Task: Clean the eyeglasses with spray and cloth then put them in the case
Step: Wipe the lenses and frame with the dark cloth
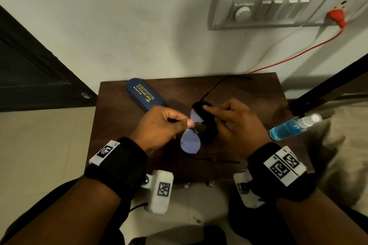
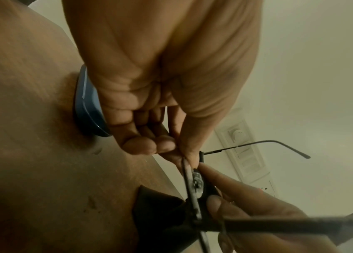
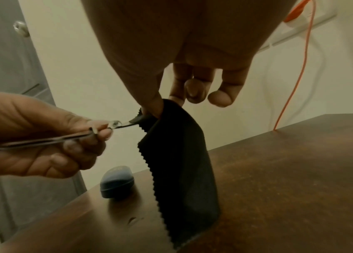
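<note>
Far lens of the eyeglasses is mostly hidden under the black cloth (zigzag-edged), pinched on it by the right hand. Left hand pinches the thin metal bridge above the wooden table. Blue oblong case lies closed.

Dim, warm indoor light; the wrist views look hazy and yellowish. Wide-angle bending curves the switch panel. Near objects blur, perhaps from motion.

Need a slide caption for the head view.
Left hand pinches the glasses while right hand wipes a lens with the cloth.
</note>
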